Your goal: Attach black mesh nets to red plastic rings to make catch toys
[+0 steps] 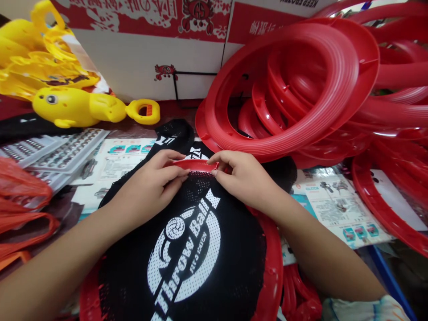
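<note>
My left hand (155, 178) pinches the left end of a short red curved plastic piece (198, 166) between thumb and fingers. At the other end of that piece, my right hand (242, 176) is closed on it in the same way. Both hands rest over black mesh fabric (237, 249) printed in white with "Throw Ball" and a ball. The fabric lies across a red plastic ring (273, 272), whose rim shows along the lower left and right. More black printed mesh (175, 131) lies just beyond my fingers.
Large red rings (337, 89) are piled at the right. Yellow duck-like toys (67, 106) lie at the upper left, above trays of small metal parts (72, 151) and an orange plastic bag (25, 183). A white and red carton (140, 58) stands behind. Printed cardboard (337, 200) covers the table.
</note>
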### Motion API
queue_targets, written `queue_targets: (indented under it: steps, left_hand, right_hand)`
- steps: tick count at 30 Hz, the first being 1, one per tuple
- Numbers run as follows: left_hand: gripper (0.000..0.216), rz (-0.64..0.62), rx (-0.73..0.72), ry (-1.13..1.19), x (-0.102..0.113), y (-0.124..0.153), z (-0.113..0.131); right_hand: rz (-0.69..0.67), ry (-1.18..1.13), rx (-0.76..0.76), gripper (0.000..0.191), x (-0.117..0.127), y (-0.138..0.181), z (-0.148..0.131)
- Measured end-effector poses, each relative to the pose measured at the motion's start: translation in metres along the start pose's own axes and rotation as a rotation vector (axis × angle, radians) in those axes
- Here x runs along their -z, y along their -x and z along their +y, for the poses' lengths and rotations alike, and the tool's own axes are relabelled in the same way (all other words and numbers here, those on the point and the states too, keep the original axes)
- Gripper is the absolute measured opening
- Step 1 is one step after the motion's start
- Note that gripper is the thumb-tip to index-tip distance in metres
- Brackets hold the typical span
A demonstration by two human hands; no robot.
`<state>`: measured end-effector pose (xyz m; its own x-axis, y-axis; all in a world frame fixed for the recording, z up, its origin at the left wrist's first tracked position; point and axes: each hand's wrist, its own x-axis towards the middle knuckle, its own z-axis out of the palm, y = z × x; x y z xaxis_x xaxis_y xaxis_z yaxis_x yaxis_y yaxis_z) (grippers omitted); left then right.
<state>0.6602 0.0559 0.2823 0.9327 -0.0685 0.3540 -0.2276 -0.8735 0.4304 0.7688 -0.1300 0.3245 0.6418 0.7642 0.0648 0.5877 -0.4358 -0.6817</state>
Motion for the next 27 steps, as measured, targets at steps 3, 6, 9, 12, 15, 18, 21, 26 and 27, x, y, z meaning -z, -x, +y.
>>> queue_targets:
  steps: [3, 6, 9, 12, 15, 18, 21, 26, 27]
  left_hand:
    - [0.022, -0.039, -0.032, -0.044, 0.000, 0.000, -0.001]
    - [0.023, -0.081, -0.035, -0.110, -0.001, 0.001, -0.001]
    - [0.024, -0.101, -0.038, -0.146, -0.001, 0.002, 0.000]
    - [0.024, -0.108, -0.043, -0.163, -0.002, 0.002, 0.000]
    - [0.023, -0.107, -0.044, -0.172, -0.003, 0.001, -0.001]
    - [0.024, -0.078, -0.035, -0.144, -0.004, 0.001, -0.002]
    - [0.031, -0.039, -0.032, -0.129, -0.004, 0.001, 0.000]
    - [0.046, -0.060, -0.104, -0.246, -0.007, 0.004, 0.004]
    - [0.048, -0.070, -0.108, -0.268, -0.008, 0.005, 0.003]
  right_hand:
    - [0.008, -0.006, 0.009, 0.022, -0.001, 0.000, 0.000]
    - [0.047, -0.034, 0.036, 0.025, -0.003, 0.000, 0.001]
    - [0.094, -0.060, 0.064, 0.026, -0.006, 0.000, 0.002]
    - [0.106, -0.054, 0.074, 0.026, -0.009, 0.000, 0.003]
    - [0.121, -0.026, 0.084, 0.026, -0.011, 0.000, 0.004]
    - [0.139, 0.018, 0.106, 0.025, -0.013, -0.001, 0.004]
    - [0.143, 0.067, 0.122, 0.023, -0.013, -0.003, 0.004]
    - [0.156, 0.034, 0.107, 0.025, -0.013, -0.005, 0.006]
    - [0.157, 0.021, 0.108, 0.025, -0.013, -0.005, 0.006]
